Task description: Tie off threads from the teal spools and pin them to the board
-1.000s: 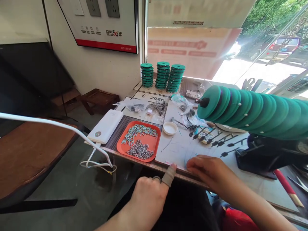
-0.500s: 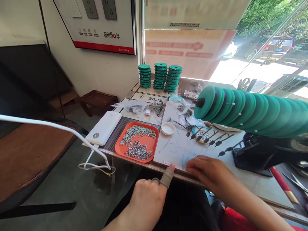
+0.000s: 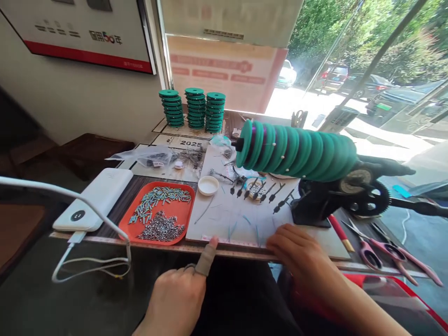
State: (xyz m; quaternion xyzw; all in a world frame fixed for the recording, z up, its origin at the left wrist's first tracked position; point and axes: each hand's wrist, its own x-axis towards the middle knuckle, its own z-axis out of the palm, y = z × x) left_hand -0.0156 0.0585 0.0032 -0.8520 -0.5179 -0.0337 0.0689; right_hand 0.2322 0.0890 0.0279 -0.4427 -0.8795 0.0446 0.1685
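Observation:
My left hand (image 3: 178, 294) is at the front edge of the pale work board (image 3: 210, 221). One finger, in a beige wrap (image 3: 205, 260), stretches to that edge while the others curl in; what they may hold is hidden. Further right, my right hand (image 3: 297, 247) rests at the same edge, its fingers pressed together and bent. Anything pinched there is too thin or hidden to make out. Short teal strands (image 3: 258, 235) lie on the board between the hands. Behind them, green spools (image 3: 297, 151) sit in a row on a black winding device (image 3: 310, 212), with thin lines hanging from it.
Left of the board is an orange tray (image 3: 122, 219) with small metal pieces and tubes. A white power bank (image 3: 93, 198) with a cable lies beyond it. A small white dish (image 3: 208, 185) stands on the board. Scissors (image 3: 371, 254) lie at right; stacked green spools (image 3: 195, 109) stand behind.
The view has turned right, so the scene sits further left. My right hand has slid right along the board edge, widening the gap to my left hand, which stays at the edge.

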